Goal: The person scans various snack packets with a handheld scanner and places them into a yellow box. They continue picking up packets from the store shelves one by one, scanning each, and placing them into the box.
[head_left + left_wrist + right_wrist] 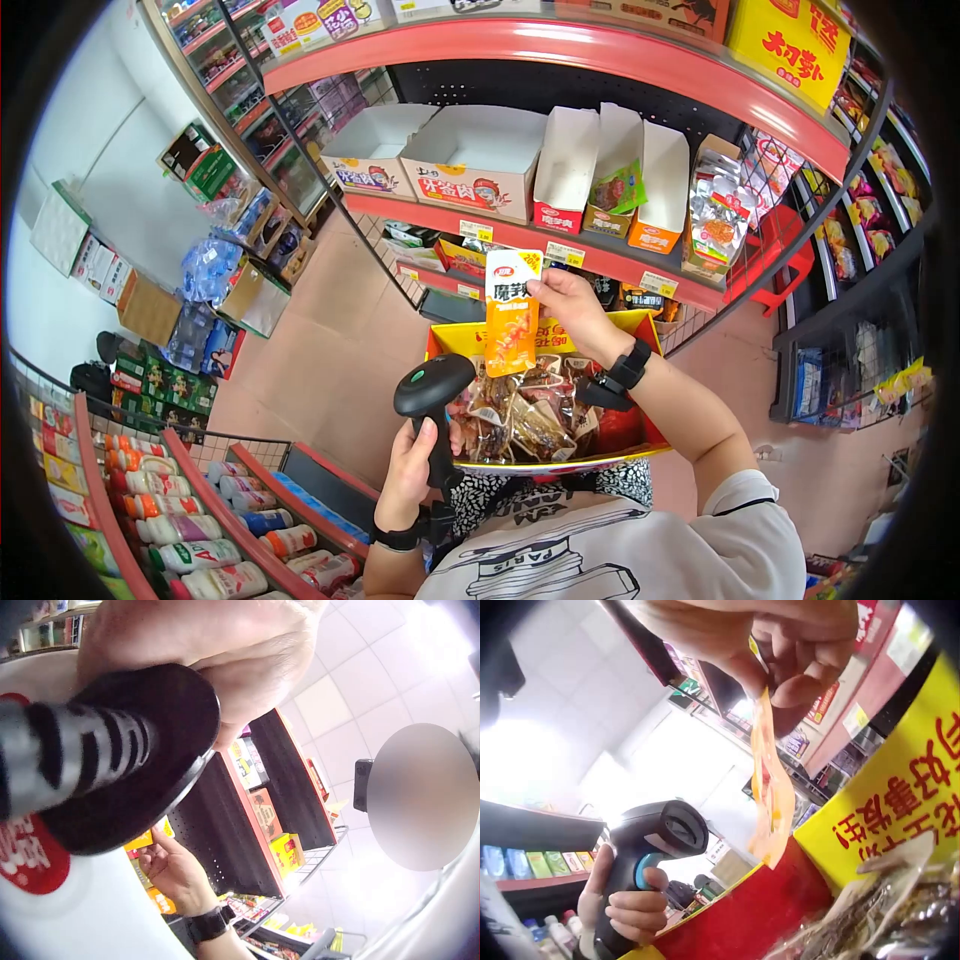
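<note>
My left hand (408, 465) grips a black barcode scanner (434, 385) by its handle, fingers wrapped round it below the blue trigger in the right wrist view. My right hand (578, 315) pinches the upper edge of an orange and white snack packet (512, 320) between thumb and fingers, its printed front turned up. The packet hangs over a yellow and red carton (640, 330) with several clear-wrapped brown snacks (530, 415) inside. From the side, the packet (771, 799) looks thin and slightly bent. The scanner's window (682, 827) faces toward the packet's side.
Ahead stands a red-edged shelf (560, 243) with open display boxes, among them a wide white box (470, 165) and a box of silvery packets (718, 215). Bottles (180, 530) fill a rack at lower left. Cartons (150, 305) are stacked along the left wall.
</note>
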A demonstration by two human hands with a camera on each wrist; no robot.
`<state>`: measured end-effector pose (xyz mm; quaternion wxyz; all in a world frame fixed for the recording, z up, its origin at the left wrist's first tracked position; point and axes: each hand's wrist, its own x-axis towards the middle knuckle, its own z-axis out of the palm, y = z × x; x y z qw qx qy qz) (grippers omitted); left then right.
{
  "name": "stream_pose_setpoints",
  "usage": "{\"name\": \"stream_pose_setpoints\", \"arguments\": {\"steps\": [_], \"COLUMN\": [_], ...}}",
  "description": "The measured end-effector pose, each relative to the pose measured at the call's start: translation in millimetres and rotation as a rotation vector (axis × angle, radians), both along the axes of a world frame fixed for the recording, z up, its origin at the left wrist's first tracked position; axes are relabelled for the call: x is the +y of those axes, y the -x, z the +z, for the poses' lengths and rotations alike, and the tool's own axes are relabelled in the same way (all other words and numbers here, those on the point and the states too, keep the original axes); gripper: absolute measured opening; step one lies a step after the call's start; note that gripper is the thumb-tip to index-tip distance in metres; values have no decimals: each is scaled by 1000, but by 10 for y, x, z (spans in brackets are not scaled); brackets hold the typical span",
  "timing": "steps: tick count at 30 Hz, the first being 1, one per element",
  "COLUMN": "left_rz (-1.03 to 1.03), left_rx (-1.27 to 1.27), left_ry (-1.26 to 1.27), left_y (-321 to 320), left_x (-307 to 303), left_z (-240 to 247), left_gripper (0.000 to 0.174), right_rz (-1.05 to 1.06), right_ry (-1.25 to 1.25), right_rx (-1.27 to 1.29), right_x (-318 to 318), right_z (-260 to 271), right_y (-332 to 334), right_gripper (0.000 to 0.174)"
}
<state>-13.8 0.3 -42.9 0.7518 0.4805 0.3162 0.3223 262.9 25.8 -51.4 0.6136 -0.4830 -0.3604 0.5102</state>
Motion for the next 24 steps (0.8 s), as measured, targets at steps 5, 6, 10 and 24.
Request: {"name": "stream_pose_setpoints", "arguments": {"steps": [5, 6, 10, 24], "left_rz": [1, -7, 4, -212], "left_rx": [28, 27, 26, 26], "left_ry": [3, 6, 43, 28], "left_y": [-37, -37, -49, -197], "left_x": [-18, -20, -51, -199], "left_z": [-11, -12, -16, 124], "left_gripper": [41, 41, 33, 32], "right_rz": [72, 63, 387, 546], "right_ry": [0, 0, -281, -255], "right_rx": [762, 761, 1037, 994], "right_x": [-1, -17, 5, -26], "right_z": [-168, -331, -495, -501], "right_y": [-159, -207, -213, -39], "right_gripper": [20, 20, 20, 29]}}
